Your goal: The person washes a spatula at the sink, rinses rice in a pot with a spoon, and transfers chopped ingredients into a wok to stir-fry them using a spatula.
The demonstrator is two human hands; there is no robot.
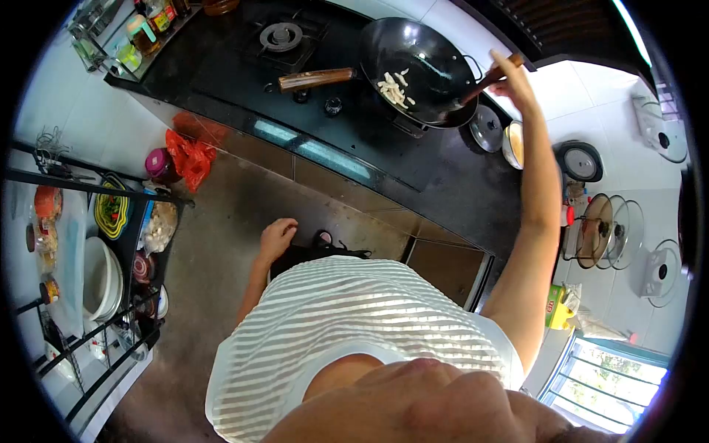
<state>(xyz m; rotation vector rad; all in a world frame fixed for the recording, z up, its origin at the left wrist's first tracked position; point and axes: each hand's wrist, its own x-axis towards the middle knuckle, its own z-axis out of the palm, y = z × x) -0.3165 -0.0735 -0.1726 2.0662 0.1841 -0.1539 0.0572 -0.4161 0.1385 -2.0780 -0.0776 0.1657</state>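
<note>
My right hand (509, 77) is wrapped round the wooden handle of a spatula (484, 85), held over the right rim of the wok. The spatula's far end is hard to make out against the dark metal. Pale strips of food (395, 90) lie in a small heap inside the black wok (436, 63), which sits on the stove with its wooden handle (317, 79) pointing left. Down by my side, above the floor, hangs my left hand (278, 238). Its fingers are loosely bent and I see nothing in them.
A second burner (281, 37) is left of the wok. Right of it are a glass lid (487, 128) and a bowl (513, 145). Bottles (144, 37) stand at the counter's far left. A red plastic bag (193, 159) hangs below. Shelves with bowls (102, 277) line the left side.
</note>
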